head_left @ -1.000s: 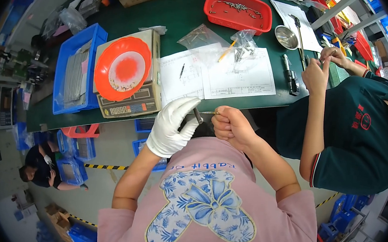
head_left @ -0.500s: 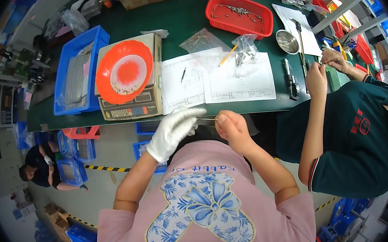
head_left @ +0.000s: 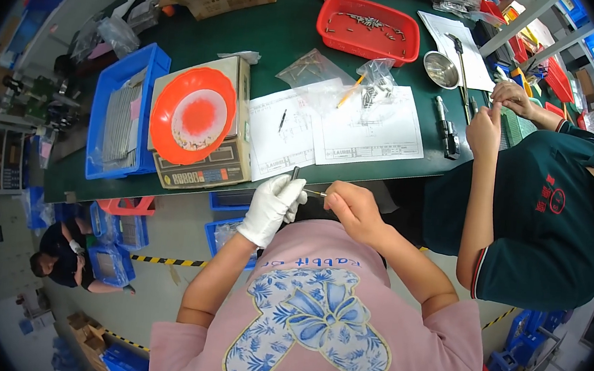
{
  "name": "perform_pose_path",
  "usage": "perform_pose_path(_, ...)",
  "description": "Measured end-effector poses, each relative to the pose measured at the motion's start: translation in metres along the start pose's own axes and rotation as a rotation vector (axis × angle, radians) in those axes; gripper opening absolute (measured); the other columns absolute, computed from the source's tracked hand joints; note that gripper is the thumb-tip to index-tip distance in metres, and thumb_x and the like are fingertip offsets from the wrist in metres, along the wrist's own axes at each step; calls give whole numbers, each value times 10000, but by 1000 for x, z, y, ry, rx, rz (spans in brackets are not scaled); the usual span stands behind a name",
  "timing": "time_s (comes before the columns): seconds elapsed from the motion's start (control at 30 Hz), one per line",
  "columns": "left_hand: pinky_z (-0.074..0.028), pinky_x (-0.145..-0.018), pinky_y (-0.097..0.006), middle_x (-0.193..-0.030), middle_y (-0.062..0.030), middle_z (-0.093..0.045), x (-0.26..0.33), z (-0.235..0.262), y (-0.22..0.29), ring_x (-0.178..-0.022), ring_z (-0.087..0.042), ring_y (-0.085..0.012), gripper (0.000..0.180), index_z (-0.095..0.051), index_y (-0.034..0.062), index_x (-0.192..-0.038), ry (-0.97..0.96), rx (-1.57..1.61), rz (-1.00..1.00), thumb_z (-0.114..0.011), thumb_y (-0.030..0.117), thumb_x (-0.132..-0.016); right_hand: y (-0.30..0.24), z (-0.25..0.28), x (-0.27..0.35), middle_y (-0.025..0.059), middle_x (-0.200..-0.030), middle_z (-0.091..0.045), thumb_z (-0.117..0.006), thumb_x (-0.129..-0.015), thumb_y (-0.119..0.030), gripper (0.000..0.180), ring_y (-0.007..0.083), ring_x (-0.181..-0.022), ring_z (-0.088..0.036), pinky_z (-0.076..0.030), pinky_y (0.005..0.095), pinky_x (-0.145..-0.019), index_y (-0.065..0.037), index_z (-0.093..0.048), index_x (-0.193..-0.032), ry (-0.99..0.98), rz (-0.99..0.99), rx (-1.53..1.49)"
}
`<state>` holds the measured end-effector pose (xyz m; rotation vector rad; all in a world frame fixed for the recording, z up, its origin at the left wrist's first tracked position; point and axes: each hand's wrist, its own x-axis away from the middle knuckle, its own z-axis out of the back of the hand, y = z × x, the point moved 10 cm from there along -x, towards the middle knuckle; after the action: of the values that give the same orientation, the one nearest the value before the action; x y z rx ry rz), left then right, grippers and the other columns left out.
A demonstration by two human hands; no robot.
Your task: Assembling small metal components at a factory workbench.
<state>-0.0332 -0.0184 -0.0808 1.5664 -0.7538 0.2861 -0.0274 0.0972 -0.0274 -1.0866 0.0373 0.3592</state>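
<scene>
My left hand [head_left: 272,208], in a white glove, is closed around a small dark rod-shaped part [head_left: 294,174] that sticks up from its fingers. My bare right hand [head_left: 350,208] pinches a thin metal pin [head_left: 315,193] whose tip points at the gloved hand. Both hands hover at the near edge of the green table [head_left: 282,37], just in front of two printed drawing sheets [head_left: 360,127]. A clear bag of small metal parts [head_left: 377,79] lies on the sheets.
An orange dish [head_left: 193,115] sits on a weighing scale [head_left: 202,169], beside a blue bin [head_left: 121,115]. A red tray [head_left: 369,28] of pins and a steel bowl [head_left: 440,69] stand further back. A co-worker in a dark green shirt [head_left: 538,209] works at the right.
Both hands have drifted slightly back from the table edge. They have parted a little, so the thin pin now shows between them.
</scene>
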Motion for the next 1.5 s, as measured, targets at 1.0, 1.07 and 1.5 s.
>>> perform_pose_path(1.0,-378,-414,-181,-525,-11,-508,10,17,20,-433,-456,-60,237,-556,25,-679,234,99,-217,-524,211,-823,19,-7,-10,50,-708,-526,-582,-727,-41,153,115,-545,-500,-401,222,-500,-18,-528,-868,-60,-245,-173)
perform_pose_path(1.07,-382,-416,-182,-527,-12,-509,9,21,19,-432,-456,-60,234,-557,23,-682,238,105,-219,-524,208,-822,-4,11,-15,39,-686,-527,-568,-746,-46,139,107,-508,-481,-396,220,-489,-15,-526,-875,134,-34,-146)
perform_pose_path(1.5,-388,-421,-185,-540,-16,-514,8,23,16,-439,-459,-63,221,-554,24,-695,237,153,-225,-532,207,-818,8,2,-15,45,-690,-538,-556,-768,-55,126,91,-529,-484,-393,208,-497,2,-522,-874,79,-210,-303)
